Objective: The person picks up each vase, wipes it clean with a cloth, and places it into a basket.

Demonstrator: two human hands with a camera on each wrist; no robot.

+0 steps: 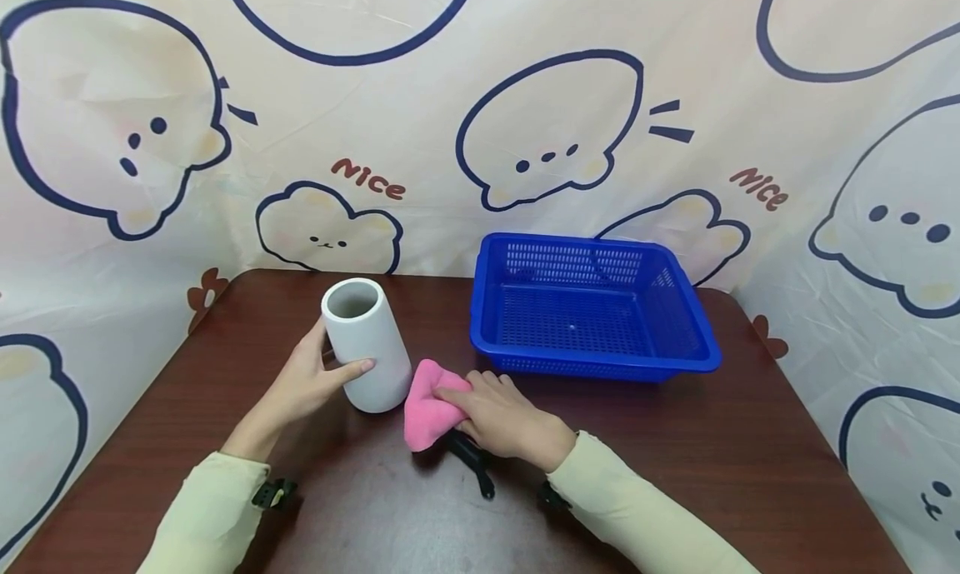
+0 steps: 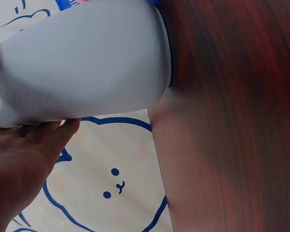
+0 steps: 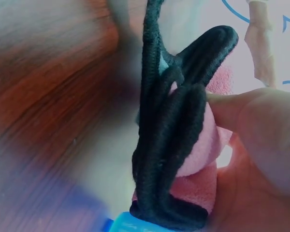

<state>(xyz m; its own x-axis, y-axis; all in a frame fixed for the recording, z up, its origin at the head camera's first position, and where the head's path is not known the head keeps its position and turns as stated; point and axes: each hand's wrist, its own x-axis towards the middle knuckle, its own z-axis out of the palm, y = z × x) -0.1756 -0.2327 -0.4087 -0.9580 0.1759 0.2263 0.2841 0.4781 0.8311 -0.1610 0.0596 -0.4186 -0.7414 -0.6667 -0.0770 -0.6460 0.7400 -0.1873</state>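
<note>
My left hand (image 1: pixel 303 378) grips a white tapered vase (image 1: pixel 375 353) round its side, thumb on the near face and fingers behind it. The vase's open mouth faces up; its base is at or close to the tabletop. In the left wrist view the vase (image 2: pixel 87 63) fills the upper left. To its right, my right hand (image 1: pixel 502 416) pinches a bunched pink cloth (image 1: pixel 431 407) between thumb and fingers. A black fuzzy item with finger-like strands (image 3: pixel 169 125) hangs with the cloth under that hand; its exact kind is unclear.
A blue plastic basket (image 1: pixel 592 364) with perforated walls stands at the back right of the dark brown wooden table (image 1: pixel 360 507). Behind the table hangs a cream sheet (image 1: pixel 420 132) printed with cartoon figures. A light blue piece (image 3: pixel 140 222) shows at the right wrist view's bottom.
</note>
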